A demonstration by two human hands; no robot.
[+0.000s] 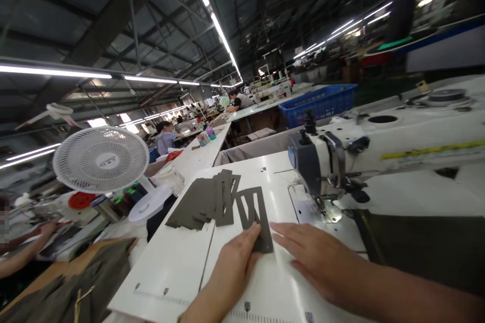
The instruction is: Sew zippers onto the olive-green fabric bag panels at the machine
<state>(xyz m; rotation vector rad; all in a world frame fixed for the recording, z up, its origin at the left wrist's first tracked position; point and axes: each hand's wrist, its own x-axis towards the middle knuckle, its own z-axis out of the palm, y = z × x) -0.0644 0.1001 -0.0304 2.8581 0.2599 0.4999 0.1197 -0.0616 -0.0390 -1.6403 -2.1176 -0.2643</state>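
A dark olive fabric piece (267, 234) with slot-like cut-outs lies flat on the white sewing table (280, 171). My left hand (238, 255) rests its outstretched fingertips on the piece's lower left part, hiding some of it. On the other side, my right hand (318, 255) has its fingers stretched out, the tips close to the piece's right edge; whether they touch it I cannot tell. Left of these, a fanned stack of similar olive pieces (200, 202) lies on the table. The sewing machine head (322, 161) stands just beyond my right hand, its lamp lit near the needle.
Dark olive cloth (424, 247) lies right of the needle area. At left stand a white fan (102, 159) and a neighbouring table with olive fabric (68, 287), where another person's arm (30, 242) shows. A blue crate (318, 103) sits behind the machine; people work farther back.
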